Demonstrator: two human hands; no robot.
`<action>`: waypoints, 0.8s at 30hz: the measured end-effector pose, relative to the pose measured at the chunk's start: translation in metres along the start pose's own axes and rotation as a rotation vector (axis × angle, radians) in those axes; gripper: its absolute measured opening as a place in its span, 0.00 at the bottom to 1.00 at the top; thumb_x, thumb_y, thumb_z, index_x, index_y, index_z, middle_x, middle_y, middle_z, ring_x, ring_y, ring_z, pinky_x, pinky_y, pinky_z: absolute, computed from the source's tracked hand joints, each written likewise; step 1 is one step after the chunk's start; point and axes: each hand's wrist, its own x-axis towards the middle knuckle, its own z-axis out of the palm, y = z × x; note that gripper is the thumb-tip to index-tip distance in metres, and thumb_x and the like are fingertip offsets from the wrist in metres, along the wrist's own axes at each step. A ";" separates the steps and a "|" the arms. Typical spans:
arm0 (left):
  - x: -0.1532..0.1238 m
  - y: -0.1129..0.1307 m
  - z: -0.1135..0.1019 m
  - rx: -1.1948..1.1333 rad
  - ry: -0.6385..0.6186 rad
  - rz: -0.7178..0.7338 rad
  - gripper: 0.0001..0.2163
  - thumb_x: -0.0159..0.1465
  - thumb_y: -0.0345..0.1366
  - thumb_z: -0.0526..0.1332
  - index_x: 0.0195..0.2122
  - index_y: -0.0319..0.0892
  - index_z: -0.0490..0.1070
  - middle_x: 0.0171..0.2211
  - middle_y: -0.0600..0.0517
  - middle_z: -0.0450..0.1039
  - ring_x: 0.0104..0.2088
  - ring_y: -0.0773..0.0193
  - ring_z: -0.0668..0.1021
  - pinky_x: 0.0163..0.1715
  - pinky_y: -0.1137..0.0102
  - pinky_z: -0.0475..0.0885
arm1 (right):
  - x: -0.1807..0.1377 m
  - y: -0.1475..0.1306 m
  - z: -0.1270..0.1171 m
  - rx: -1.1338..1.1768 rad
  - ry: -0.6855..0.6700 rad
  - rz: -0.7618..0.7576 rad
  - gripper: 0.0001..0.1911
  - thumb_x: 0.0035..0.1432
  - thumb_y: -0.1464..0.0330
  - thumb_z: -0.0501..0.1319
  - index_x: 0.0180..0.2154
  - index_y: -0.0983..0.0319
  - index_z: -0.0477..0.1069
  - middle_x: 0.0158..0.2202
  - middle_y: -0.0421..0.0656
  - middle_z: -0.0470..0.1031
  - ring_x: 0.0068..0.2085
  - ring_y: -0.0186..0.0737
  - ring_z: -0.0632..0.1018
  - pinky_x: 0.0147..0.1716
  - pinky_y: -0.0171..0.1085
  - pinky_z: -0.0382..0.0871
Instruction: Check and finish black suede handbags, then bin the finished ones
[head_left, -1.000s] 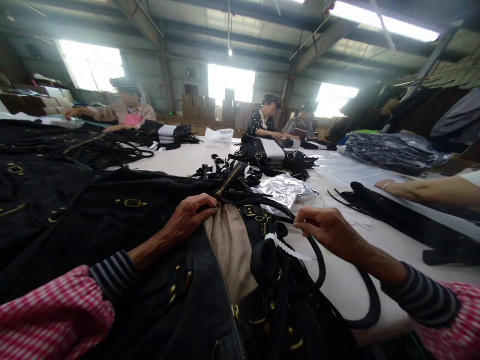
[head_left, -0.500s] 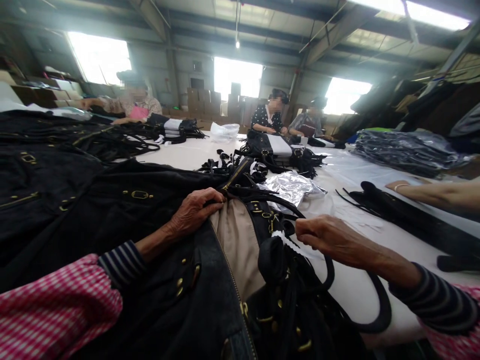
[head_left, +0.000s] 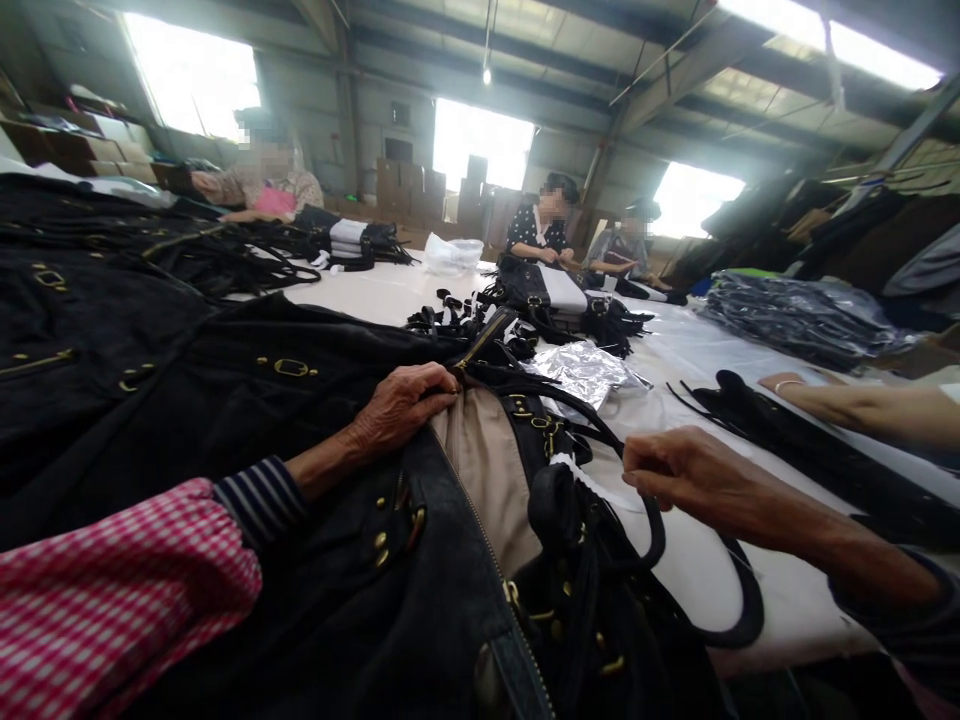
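Observation:
A black handbag [head_left: 420, 590] with gold studs lies open in front of me, its beige lining [head_left: 487, 465] showing along the zipper. My left hand [head_left: 401, 405] is closed on the bag's open edge near the zipper's far end. My right hand [head_left: 690, 475] is curled in a pinch beside the bag's black handle [head_left: 652, 540], next to a white tag [head_left: 592, 485]; what it holds is too small to make out.
More black bags [head_left: 112, 330] are piled at left. Crumpled silver wrapping [head_left: 581, 365] and loose straps [head_left: 450, 320] lie on the white table [head_left: 697, 560]. A neighbour's arm [head_left: 862, 405] rests at right. Several people sit at the far end. Packed bags [head_left: 802, 310] are stacked at right.
My right hand has drifted a little to the right and down along the handle. My left hand keeps its grip on the bag's edge. The camera has shifted slightly.

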 end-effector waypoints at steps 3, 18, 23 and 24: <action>0.000 0.001 0.000 0.002 0.003 0.003 0.06 0.65 0.38 0.61 0.35 0.43 0.74 0.40 0.51 0.79 0.41 0.59 0.79 0.46 0.66 0.71 | 0.009 -0.005 -0.005 -0.017 -0.032 0.022 0.10 0.56 0.65 0.60 0.24 0.60 0.69 0.21 0.40 0.71 0.25 0.37 0.70 0.24 0.35 0.58; 0.001 -0.002 0.001 0.009 0.002 0.049 0.06 0.66 0.38 0.60 0.35 0.43 0.73 0.38 0.51 0.78 0.41 0.60 0.78 0.46 0.66 0.71 | 0.020 -0.009 -0.013 0.000 -0.127 0.055 0.11 0.56 0.64 0.61 0.24 0.60 0.71 0.21 0.41 0.73 0.24 0.39 0.74 0.24 0.36 0.62; 0.001 -0.003 0.001 0.012 0.003 0.042 0.05 0.66 0.37 0.60 0.35 0.43 0.73 0.39 0.51 0.78 0.41 0.60 0.78 0.46 0.67 0.71 | 0.031 -0.008 -0.008 0.025 -0.120 0.047 0.09 0.57 0.65 0.61 0.25 0.61 0.72 0.22 0.41 0.74 0.24 0.39 0.76 0.24 0.35 0.64; 0.001 -0.002 0.001 0.012 0.003 0.040 0.05 0.66 0.36 0.60 0.35 0.43 0.74 0.39 0.51 0.78 0.41 0.60 0.78 0.46 0.67 0.71 | 0.034 -0.008 -0.006 0.039 -0.115 0.047 0.09 0.56 0.65 0.61 0.25 0.61 0.72 0.22 0.41 0.74 0.24 0.39 0.76 0.24 0.35 0.65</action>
